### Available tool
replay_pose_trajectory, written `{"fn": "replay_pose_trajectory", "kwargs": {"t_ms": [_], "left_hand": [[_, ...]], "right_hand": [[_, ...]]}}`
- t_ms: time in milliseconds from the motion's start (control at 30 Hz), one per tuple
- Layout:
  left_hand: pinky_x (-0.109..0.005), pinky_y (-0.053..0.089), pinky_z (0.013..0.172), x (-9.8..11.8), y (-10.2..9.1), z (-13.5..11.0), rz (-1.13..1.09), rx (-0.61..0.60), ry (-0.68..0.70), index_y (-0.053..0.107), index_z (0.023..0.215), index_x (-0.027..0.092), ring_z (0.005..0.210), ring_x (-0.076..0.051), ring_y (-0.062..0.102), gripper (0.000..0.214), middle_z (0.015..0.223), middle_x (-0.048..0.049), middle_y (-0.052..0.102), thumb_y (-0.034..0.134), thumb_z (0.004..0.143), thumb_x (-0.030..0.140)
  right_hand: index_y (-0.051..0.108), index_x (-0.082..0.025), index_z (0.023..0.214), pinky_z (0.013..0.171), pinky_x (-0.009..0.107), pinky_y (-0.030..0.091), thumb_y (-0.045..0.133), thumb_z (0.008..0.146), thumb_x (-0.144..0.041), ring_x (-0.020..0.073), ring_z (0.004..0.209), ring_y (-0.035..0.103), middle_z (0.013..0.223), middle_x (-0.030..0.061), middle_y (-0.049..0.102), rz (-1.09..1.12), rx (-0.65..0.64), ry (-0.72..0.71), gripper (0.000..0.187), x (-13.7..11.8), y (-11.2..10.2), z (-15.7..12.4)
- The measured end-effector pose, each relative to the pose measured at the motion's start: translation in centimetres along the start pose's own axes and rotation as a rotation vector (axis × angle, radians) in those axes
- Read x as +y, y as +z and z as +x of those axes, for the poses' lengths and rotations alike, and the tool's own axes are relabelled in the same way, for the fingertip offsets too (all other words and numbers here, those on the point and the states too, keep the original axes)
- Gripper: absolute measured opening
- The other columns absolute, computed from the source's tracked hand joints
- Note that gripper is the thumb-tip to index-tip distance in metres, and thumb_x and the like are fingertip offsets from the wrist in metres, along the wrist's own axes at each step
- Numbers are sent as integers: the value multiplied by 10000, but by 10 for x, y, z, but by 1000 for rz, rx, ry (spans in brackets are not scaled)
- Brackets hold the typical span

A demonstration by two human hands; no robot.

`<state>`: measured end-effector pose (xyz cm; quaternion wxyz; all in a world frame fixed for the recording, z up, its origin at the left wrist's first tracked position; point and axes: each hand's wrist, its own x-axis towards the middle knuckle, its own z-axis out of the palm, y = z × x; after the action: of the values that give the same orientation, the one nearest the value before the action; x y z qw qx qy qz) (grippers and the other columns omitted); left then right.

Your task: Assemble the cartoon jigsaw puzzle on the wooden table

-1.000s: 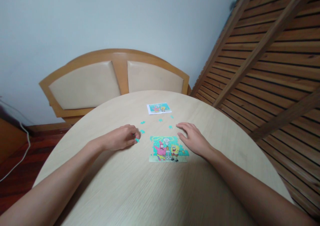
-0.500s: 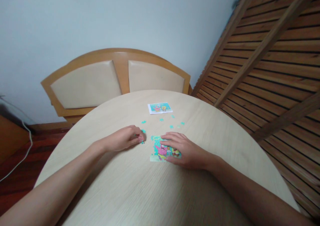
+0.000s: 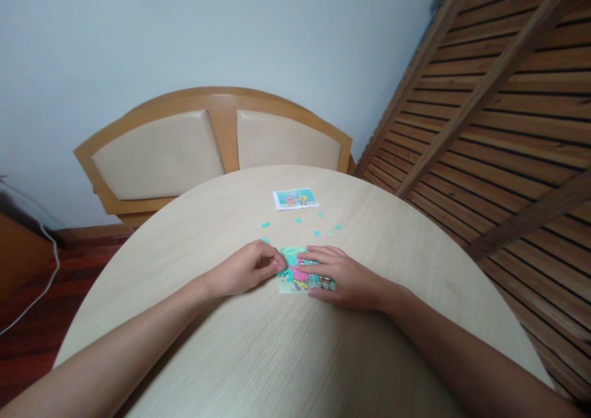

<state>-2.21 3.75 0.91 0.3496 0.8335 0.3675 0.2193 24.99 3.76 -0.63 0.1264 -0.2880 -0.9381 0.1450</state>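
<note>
A small cartoon jigsaw puzzle [image 3: 294, 277] lies on the round light-wood table [image 3: 258, 356], mostly covered by my hands. My right hand [image 3: 339, 274] lies flat on its right part, fingers stretched out over the picture. My left hand [image 3: 247, 269] has its fingers curled in a pinch at the puzzle's left edge; the teal piece it held a moment ago is hidden now. Several loose teal pieces [image 3: 298, 221] are scattered just beyond the puzzle. A small reference picture card [image 3: 295, 198] lies farther back.
A wooden bench with two beige padded backs [image 3: 207, 147] stands behind the table against a pale blue wall. A slatted wooden frame [image 3: 498, 110] leans at the right. A white cable [image 3: 41, 282] runs over the red floor at the left.
My right hand has moved left from beside the puzzle to lie on it. My left hand has slid right from the loose pieces to the puzzle's left edge.
</note>
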Motion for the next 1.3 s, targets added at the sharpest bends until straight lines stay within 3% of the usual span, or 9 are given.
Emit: {"fn": "replay_pose_trajectory", "kwargs": {"t_ms": [400, 700, 1300], "left_hand": [[-270, 493, 762, 4, 4, -1, 75, 6, 20, 754, 878, 166, 830, -178, 652, 214, 879, -61, 759, 576, 934, 273], [-338, 473, 914, -3, 6, -2, 224, 41, 79, 757, 944, 209, 935, -200, 647, 150, 941, -43, 759, 611, 944, 243], [-366, 461, 908, 2, 7, -2, 419, 12, 106, 725, 1019, 213, 955, -226, 625, 142, 977, -48, 739, 603, 960, 257]], "right_hand": [[617, -298, 1367, 1161, 514, 320, 632, 925, -472, 294, 1399, 445, 1477, 69, 549, 20, 30, -8, 476, 1, 2, -1], [615, -284, 1369, 1158, 505, 326, 629, 925, -473, 292, 1394, 450, 1479, 75, 546, 9, 22, 4, 483, 0, 2, -1], [623, -281, 1358, 1162, 502, 318, 626, 925, -479, 288, 1393, 450, 1468, 82, 556, 18, 26, 1, 476, 0, 2, 0]]}}
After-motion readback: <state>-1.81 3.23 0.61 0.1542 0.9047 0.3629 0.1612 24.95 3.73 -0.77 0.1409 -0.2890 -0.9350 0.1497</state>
